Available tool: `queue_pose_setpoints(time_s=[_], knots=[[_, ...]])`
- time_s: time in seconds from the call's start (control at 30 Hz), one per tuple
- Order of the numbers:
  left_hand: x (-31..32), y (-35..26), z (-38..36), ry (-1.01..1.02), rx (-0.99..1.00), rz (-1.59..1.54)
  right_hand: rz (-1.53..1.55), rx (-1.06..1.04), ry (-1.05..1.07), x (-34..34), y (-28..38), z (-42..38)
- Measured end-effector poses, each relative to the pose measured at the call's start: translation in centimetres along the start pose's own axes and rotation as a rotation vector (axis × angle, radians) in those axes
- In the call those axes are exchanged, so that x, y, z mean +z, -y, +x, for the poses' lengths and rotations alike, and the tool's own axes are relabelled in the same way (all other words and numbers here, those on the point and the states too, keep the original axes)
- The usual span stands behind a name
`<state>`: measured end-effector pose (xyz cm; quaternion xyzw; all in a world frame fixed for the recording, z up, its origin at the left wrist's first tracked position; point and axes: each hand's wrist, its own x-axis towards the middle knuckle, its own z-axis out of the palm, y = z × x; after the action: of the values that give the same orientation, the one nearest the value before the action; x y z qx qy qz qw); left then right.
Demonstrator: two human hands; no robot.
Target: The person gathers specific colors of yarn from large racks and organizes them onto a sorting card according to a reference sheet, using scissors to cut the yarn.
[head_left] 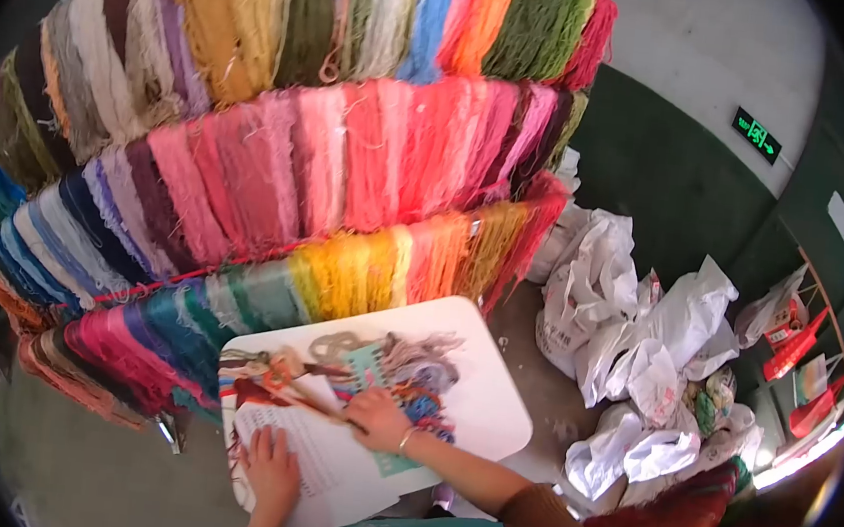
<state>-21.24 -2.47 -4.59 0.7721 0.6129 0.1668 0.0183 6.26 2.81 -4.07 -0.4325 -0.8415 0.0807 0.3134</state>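
Observation:
On a white table (495, 400) with rounded corners lie printed paper sheets (333, 472). My left hand (274, 466) rests on the sheets near the table's left side, fingers spread. Farther right, my right hand (378, 418), with a bracelet at the wrist, is curled over a teal perforated card (365, 364). A narrow brown strip runs up to its fingertips; what the fingers grip, if anything, is hidden. Beyond the hands lies a bundle of mixed thread skeins (423, 364), grey, mauve and blue. Orange and red threads (282, 367) lie at the upper left of the sheets.
Tiered racks hung with coloured yarn hanks (382, 150) rise just behind the table. White plastic bags (656, 344) stand in a heap on the floor to the right, below a dark green wall (652, 163). A green exit sign (756, 135) is mounted there.

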Motion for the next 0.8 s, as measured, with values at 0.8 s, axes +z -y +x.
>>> queue_pose_setpoints(time_s=[0.8], knots=[[1.9,-8.6,-3.2,-0.073,-0.223,0.124,0.161,-0.237,0.131,-3.7,-4.6,-2.9]])
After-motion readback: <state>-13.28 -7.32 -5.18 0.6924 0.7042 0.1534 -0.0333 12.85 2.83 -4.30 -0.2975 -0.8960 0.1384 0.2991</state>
